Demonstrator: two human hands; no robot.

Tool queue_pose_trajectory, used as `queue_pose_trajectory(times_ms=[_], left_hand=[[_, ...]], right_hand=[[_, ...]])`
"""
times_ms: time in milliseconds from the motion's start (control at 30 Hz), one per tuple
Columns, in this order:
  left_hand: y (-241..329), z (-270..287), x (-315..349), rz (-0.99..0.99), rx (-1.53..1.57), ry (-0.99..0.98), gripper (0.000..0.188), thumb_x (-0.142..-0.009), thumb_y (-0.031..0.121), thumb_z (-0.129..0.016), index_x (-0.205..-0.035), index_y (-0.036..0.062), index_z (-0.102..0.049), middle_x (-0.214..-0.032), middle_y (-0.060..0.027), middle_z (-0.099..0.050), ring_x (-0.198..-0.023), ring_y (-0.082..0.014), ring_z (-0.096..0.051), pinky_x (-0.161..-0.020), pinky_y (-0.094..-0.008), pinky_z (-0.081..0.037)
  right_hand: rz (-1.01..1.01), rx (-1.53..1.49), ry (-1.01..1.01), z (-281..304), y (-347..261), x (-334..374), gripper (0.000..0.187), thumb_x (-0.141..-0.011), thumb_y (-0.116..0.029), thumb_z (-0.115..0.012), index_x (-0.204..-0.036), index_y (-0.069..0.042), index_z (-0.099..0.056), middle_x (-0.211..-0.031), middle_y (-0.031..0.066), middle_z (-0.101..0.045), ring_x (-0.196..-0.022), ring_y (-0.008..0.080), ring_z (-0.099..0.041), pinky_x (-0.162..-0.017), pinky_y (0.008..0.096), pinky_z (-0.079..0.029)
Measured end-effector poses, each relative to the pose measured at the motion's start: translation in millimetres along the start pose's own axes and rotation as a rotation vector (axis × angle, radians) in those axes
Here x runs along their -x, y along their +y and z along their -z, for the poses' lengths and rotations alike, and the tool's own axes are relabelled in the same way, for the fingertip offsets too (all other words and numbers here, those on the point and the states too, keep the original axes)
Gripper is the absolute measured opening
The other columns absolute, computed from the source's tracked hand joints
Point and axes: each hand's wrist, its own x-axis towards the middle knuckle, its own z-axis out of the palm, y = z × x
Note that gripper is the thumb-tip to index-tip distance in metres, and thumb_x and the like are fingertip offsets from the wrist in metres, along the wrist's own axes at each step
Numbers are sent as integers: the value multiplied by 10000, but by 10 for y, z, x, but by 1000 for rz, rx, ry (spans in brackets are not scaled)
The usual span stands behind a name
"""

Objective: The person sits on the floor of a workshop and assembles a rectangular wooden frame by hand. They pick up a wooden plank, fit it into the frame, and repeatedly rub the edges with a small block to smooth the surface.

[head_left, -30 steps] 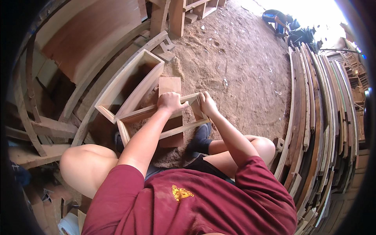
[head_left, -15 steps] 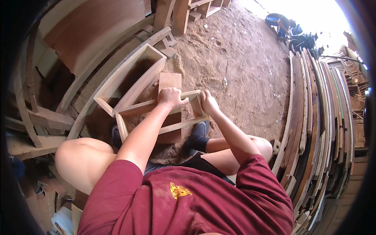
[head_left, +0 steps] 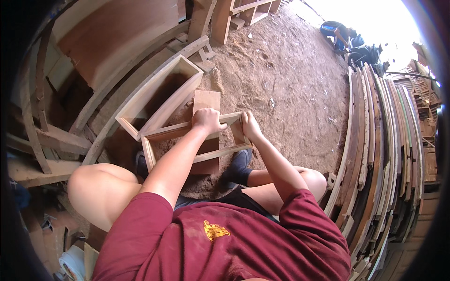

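A: What are the person's hands doing at this moment?

B: The left hand (head_left: 207, 121) is closing over the far rail of a small wooden frame (head_left: 194, 140), fingers curled round the top edge near its middle. The right hand (head_left: 248, 125) is wrapping round the frame's short end piece, thumb on one face and fingers on the other. Both are gripping firmly.

A: Where is the frame sitting?

B: It is lying across a flat board (head_left: 206, 133) on the ground, just in front of the person's dark shoe (head_left: 239, 166), between the bare knees.

A: How far along is the work looking?

B: The frame is already standing as a closed rectangle, four thin pale strips meeting at the corners, so the assembling seems largely done. Whether the joints are fixed cannot be told; judging by the grip, the person is probably squaring or pressing that right-hand corner. No tool is showing in either hand.

A: And the materials around it?

B: Beyond the frame, to its far left, a larger box frame (head_left: 159, 96) of the same pale, smooth-planed wood is leaning on its edge. Past that, a broad reddish plywood sheet (head_left: 117, 33) is resting against rough timbers. The dirt floor (head_left: 290, 89) is looking dusty, strewn with sawdust and chips. To the frame's right, a stack of long planks (head_left: 379, 140) is standing on edge, greyer and coarser-grained.
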Motion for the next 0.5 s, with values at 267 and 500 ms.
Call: queue_pose_trajectory(times_ms=[267, 500], left_hand=[[97, 32, -69, -5, -42, -55, 525, -726, 623, -665, -896, 131, -734, -878, -92, -721, -826, -244, -710, -707, -398, -572], [-81, -23, -49, 36, -37, -161, 460, -763, 507, -690, -998, 112, -721, -1017, -125, -717, -951, -275, -698, -828, -419, -561]], right_hand=[[127, 146, 4, -43, 344, -203, 378, -1003, -260, -415, -1271, -1, -478, -1185, 279, -555, -1088, 455, -540, -901, 489, -462], [-62, 87, -89, 9, -116, -115, 415, -1024, -373, -389, -1219, -20, -485, -1065, 306, -614, -1023, 496, -565, -876, 500, -461]])
